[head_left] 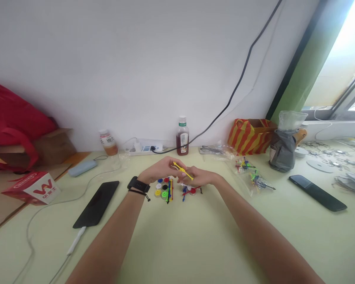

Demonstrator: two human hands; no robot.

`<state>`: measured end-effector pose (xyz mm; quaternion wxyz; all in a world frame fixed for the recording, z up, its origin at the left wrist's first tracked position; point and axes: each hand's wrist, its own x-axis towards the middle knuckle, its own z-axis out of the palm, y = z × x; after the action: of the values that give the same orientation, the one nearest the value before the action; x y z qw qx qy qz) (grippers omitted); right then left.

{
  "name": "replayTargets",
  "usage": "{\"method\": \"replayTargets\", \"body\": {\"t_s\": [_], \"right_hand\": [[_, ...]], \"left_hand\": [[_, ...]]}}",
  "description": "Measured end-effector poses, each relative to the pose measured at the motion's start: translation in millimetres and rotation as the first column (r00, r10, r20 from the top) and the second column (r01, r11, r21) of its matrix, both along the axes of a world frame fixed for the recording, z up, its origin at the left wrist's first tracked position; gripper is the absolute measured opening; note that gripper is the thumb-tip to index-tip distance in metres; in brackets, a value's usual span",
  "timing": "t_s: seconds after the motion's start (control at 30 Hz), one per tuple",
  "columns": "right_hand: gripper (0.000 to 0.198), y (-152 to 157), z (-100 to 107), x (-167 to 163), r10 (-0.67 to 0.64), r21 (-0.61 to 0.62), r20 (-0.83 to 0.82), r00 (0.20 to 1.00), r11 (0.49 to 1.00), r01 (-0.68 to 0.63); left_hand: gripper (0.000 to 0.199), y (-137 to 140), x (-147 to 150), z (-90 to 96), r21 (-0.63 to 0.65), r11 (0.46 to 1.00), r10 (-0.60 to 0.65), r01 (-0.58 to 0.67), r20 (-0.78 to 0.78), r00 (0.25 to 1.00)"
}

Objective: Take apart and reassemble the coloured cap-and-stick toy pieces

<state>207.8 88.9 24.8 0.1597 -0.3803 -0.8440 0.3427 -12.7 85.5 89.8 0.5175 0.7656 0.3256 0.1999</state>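
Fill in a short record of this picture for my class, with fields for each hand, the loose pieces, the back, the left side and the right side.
Left hand: left hand at a slim yellow piece; dark watch on the wrist
Right hand: right hand at the same piece; which hand grips it is unclear
Loose pieces: round coloured pieces beside slim coloured sticks
Back: bottle of dark liquid near the wall
Left side: black phone, cable attached
Right side: striped bag, dark device

Daylight from R window (340, 59) w/ glare, soft shadows on table (180, 244), wide-angle stretch nr edges, sl. blur
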Motion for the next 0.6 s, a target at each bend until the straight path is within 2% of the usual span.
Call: {"method": "replayTargets", "body": {"t_s": [0.1, 0.27, 0.37, 0.43, 0.5, 0.6], "right_hand": [[0.032, -4.6, 7.1, -0.8, 0.076, -0.036, 0.052, 0.996, 0.997, -0.074], [0.036, -6.2, 24.2, 12.1, 0.241, -0.222, 0.21, 0.947, 0.955, -0.194], [0.036, -8.6, 39.3, 25.7, 0.186, -0.203, 0.237, 0.954, 0.969, -0.139], [0.031, -10.6, 47.4, 29.3, 0.033, -0.121, 0.135, 0.99, 0.992, -0.017], [0.029, -12.1, 51.5, 25.4, -0.126, -0.065, -0.047, 0.991, 0.99, 0.123], [0.028, -12.8, 49.8, 8.5, -0.175, -0.099, -0.304, 0.937, 0.983, 0.152]], "left_hand": [[0.036, 1.3, -4.9, 5.5, 0.072, 0.994, 0.086, -0.085, -0.006, 0.996], [0.037, 5.1, -8.8, 2.5, 0.079, 0.982, 0.171, -0.171, 0.011, 0.985], [0.042, 6.7, -8.0, -2.5, 0.067, 0.978, 0.2, -0.199, 0.005, 0.98], [0.044, 7.6, -6.3, -5.5, 0.073, 0.972, 0.22, -0.222, 0.036, 0.975], [0.043, 8.4, -3.6, -7.9, 0.084, 0.969, 0.228, -0.234, 0.069, 0.971], [0.045, 9.3, 1.1, -10.2, 0.089, 0.965, 0.236, -0.246, 0.114, 0.965]]}}
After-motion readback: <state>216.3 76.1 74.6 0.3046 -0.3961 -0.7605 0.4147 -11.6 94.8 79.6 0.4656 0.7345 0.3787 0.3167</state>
